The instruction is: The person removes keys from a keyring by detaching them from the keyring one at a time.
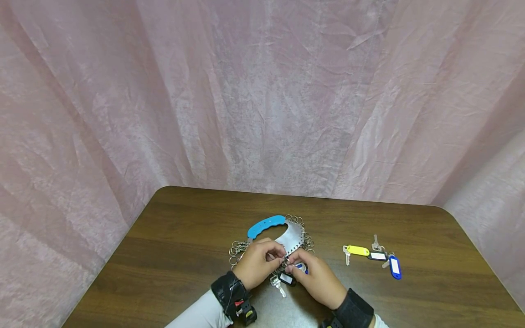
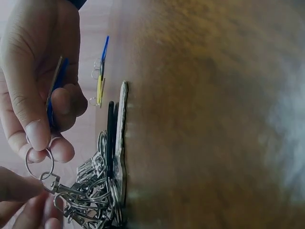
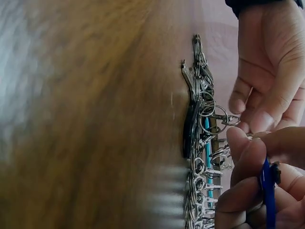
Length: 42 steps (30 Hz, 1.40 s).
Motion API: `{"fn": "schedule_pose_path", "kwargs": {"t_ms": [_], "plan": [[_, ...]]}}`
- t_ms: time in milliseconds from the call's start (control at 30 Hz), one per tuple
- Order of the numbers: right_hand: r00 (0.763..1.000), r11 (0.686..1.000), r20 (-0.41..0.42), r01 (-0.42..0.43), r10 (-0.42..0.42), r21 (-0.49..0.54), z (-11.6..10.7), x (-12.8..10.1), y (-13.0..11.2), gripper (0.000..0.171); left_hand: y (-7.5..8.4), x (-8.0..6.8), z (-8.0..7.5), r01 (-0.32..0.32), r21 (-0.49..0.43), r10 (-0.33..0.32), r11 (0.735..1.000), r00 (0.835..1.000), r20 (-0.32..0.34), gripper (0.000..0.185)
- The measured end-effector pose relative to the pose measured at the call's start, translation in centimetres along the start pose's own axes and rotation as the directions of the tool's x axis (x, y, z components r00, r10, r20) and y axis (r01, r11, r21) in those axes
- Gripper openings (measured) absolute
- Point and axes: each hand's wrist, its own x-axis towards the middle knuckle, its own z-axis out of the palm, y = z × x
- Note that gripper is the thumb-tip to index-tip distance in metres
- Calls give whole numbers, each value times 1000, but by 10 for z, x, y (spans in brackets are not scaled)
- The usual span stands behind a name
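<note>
On the dark wood-grain table [image 1: 184,228], a flat steel key organiser [image 1: 292,238] with a curved blue plastic handle lies fringed with wire rings. At its near edge the left hand [image 1: 259,261] pinches a small metal clip, while the right hand [image 1: 315,276] pinches a blue plastic key tag [image 2: 51,102] by its thin split ring [image 2: 40,163]. More glossy oblong tags [image 1: 373,256] lie well right of the organiser.

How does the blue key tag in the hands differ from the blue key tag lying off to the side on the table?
The blue plastic key tag in the hands is pinched by the right hand, mostly hidden, beside the metal key holder plate with the blue handle. The blue plastic key tag on the table lies flat, untouched and fully visible, with its white label showing, near the yellow tag. Both are blue.
</note>
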Motion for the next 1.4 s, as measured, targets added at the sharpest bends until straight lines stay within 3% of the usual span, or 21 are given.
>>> {"fn": "schedule_pose_path", "kwargs": {"t_ms": [567, 900, 1200, 1400], "plan": [[993, 993, -31, -118, 117, -7, 0, 4, -6, 8, 0, 0, -2, 74, 12, -74, 997, 996, 44, 12], [996, 996, -60, -66, 63, -61, 2, 5, -5, 13, -3, 0, -1, 69, 25, -69, 997, 997, 28, 4], [998, 998, -32, -55, 54, -22, -1, 4, -7, 13, -1, -1, -2, 73, 3, -73, 997, 997, 6, 8], [998, 999, -45, -37, 36, -25, -2, 2, -9, 13, 0, -1, -2, 17, 33, -17, 999, 1000, -9, 10]]}}
